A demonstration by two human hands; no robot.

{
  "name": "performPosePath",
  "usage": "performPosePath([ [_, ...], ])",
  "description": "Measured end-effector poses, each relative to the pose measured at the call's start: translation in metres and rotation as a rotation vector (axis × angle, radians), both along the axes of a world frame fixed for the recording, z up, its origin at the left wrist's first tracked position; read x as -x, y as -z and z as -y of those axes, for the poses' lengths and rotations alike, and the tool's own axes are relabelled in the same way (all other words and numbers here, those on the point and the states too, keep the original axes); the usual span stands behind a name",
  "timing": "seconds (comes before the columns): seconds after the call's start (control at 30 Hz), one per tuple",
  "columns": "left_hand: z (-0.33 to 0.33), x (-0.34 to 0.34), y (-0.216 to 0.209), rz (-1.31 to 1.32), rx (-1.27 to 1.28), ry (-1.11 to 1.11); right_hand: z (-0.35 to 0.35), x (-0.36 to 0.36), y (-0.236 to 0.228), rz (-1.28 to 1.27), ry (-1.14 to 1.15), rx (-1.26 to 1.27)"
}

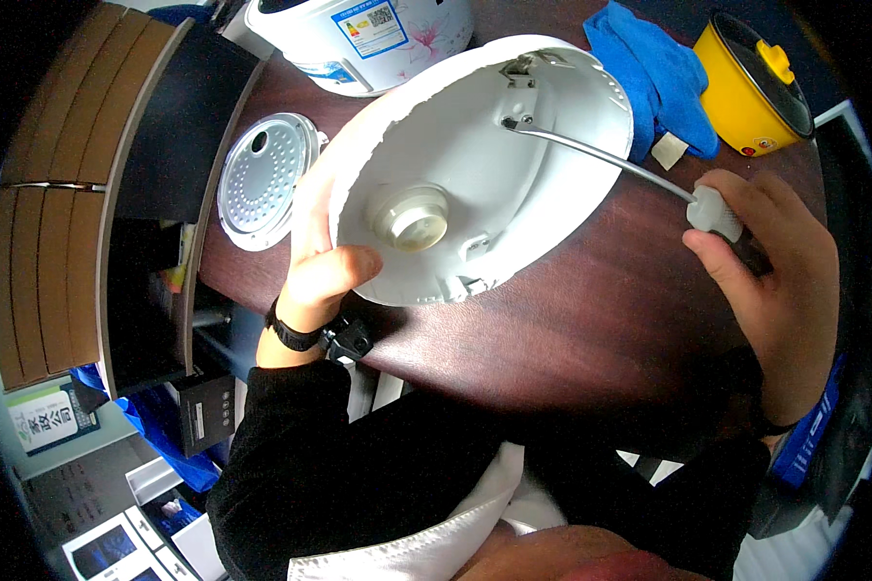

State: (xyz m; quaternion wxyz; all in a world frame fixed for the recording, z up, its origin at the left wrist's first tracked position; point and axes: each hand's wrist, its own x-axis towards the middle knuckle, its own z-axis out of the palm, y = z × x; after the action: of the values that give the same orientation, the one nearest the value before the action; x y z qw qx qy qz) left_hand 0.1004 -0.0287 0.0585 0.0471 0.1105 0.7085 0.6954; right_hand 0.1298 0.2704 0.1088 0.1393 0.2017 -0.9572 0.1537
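Observation:
My left hand (pixel 325 276) grips the near left rim of a white plastic appliance lid shell (pixel 484 165), thumb over the edge and the other fingers behind it. The shell is tilted so its hollow inside shows, with a round translucent fitting (pixel 412 218) and small clips and brackets along its wall. In my right hand (pixel 770 252) is a screwdriver (pixel 615 162), fingers wrapped round its pale handle. Its tip meets the shell's inside near a small dark slot and a screw; whether it sits in either I cannot tell.
A perforated round metal inner lid (pixel 269 182) lies on the dark table (pixel 562 339) to the left. Behind the shell stands a white rice cooker body (pixel 368 39) with a flower print. A blue cloth (pixel 649 73) and a yellow pot (pixel 756 92) are at the far right. Brown cartons (pixel 48 281) line the left.

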Motion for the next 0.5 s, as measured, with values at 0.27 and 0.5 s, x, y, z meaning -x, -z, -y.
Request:
performPosePath([
  [0.27,-0.011,0.016,-0.016,-0.213,0.033,0.265,-0.007,-0.008,-0.003,-0.023,0.018,-0.044],
  [0.5,-0.009,0.016,-0.015,-0.269,0.059,0.140,0.003,0.006,0.011,0.208,-0.008,0.373],
])
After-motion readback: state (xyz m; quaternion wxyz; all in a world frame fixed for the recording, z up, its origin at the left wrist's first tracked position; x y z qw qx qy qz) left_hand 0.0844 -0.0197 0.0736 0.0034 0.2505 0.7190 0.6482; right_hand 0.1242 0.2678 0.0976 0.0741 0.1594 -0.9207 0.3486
